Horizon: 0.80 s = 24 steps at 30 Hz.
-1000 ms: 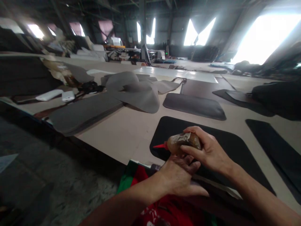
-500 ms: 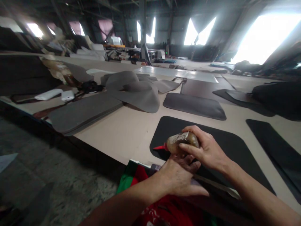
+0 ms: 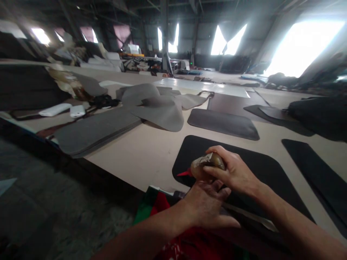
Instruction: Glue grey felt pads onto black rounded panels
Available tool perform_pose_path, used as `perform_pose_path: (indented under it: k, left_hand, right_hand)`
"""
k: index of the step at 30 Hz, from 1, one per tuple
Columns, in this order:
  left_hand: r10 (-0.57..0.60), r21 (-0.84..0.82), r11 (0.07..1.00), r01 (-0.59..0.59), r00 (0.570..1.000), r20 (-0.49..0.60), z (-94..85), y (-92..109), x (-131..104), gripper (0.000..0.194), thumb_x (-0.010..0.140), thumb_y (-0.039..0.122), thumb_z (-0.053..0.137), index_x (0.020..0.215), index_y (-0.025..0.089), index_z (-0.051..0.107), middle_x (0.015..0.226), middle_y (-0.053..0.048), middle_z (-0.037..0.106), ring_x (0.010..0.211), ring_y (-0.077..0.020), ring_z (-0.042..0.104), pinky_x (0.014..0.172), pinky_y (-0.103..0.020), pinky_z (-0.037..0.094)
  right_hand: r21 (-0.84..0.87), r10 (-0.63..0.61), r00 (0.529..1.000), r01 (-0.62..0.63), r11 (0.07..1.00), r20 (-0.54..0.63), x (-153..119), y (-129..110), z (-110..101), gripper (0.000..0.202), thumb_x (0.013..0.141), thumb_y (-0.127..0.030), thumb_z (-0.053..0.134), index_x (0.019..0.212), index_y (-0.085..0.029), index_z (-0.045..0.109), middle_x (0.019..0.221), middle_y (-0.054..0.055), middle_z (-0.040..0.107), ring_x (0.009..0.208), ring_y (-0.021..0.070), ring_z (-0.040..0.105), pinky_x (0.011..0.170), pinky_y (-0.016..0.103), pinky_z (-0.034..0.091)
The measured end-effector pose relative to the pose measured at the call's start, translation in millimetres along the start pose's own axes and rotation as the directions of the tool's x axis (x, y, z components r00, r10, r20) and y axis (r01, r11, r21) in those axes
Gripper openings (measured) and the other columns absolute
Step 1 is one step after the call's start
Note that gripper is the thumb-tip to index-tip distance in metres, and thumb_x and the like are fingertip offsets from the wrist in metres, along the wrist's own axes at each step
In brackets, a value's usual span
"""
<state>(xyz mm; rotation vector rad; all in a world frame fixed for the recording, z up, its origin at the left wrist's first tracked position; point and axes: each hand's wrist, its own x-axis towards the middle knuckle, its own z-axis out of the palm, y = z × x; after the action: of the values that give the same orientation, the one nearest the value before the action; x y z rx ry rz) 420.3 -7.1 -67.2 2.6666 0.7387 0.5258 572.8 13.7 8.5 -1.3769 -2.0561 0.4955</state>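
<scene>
My right hand (image 3: 234,171) is wrapped round a brownish squeeze bottle (image 3: 202,167) with a worn pale label. The bottle is tipped low, and its red pointed nozzle (image 3: 184,173) aims left over the near left corner of a black rounded panel (image 3: 260,164). My left hand (image 3: 208,204) lies just below the bottle at the panel's near edge, its thumb stretched to the right and its fingers apart. Part of its fingertips is hidden. Whether the nozzle tip touches the panel I cannot tell.
Beyond the panel lies a smaller dark rounded piece (image 3: 223,124). Grey sheets (image 3: 162,108) are heaped at the middle, with a flat grey stack (image 3: 100,130) to the left. A long black strip (image 3: 317,177) lies at the right. The table's near edge (image 3: 116,174) runs diagonally past the floor.
The bottle has shifted slightly left and turned a little in my right hand, with its nozzle slightly lower. My left hand has stayed in nearly the same place.
</scene>
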Motion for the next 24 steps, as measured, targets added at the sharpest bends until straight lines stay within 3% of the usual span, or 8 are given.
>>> perform_pose_path:
  k: [9, 13, 19, 24]
  left_hand:
    - [-0.013, 0.038, 0.999, 0.013, 1.0, 0.005, 5.5, -1.6, -3.2, 0.078, 0.081, 0.082, 0.052, 0.134, 0.024, 0.054, 0.153, -0.009, 0.043, 0.143, -0.0371, 0.034, 0.12, -0.059, 0.026]
    - [-0.011, 0.047, 0.999, 0.01, 1.0, 0.018, 2.2, -0.7, -2.0, 0.079, 0.08, 0.083, 0.051, 0.132, 0.023, 0.055, 0.151, -0.009, 0.044, 0.142, -0.0356, 0.035, 0.12, -0.055, 0.028]
    - [-0.001, 0.058, 0.998, -0.004, 0.996, 0.084, -3.5, 0.9, 0.8, 0.079, 0.085, 0.081, 0.045, 0.136, 0.021, 0.05, 0.152, -0.01, 0.044, 0.146, -0.0352, 0.028, 0.119, -0.066, 0.022]
    - [0.018, 0.045, 0.999, -0.021, 0.997, 0.075, -0.7, -0.8, -1.6, 0.082, 0.086, 0.081, 0.043, 0.14, 0.02, 0.047, 0.153, -0.012, 0.043, 0.146, -0.0357, 0.028, 0.118, -0.068, 0.023]
  right_hand:
    - [-0.001, 0.051, 0.999, -0.051, 0.999, 0.008, 13.6, 0.6, -0.7, 0.032, 0.084, -0.041, 0.067, 0.109, -0.024, 0.057, 0.089, -0.001, 0.064, 0.076, 0.0171, 0.058, 0.072, 0.031, 0.043]
    - [0.007, 0.064, 0.997, -0.065, 0.998, 0.034, 14.8, 0.5, -1.4, 0.033, 0.085, -0.042, 0.066, 0.111, -0.024, 0.057, 0.088, -0.002, 0.064, 0.075, 0.017, 0.057, 0.07, 0.031, 0.043]
    - [-0.073, 0.065, 0.997, -0.067, 0.995, -0.036, 27.3, 5.8, -1.8, 0.029, 0.085, -0.042, 0.066, 0.106, -0.023, 0.058, 0.087, 0.0, 0.064, 0.075, 0.0181, 0.057, 0.068, 0.03, 0.041]
    - [-0.093, 0.097, 0.993, -0.102, 0.99, -0.062, 40.3, 12.5, -2.1, 0.03, 0.085, -0.041, 0.066, 0.108, -0.024, 0.058, 0.085, -0.002, 0.065, 0.075, 0.0176, 0.057, 0.065, 0.029, 0.039]
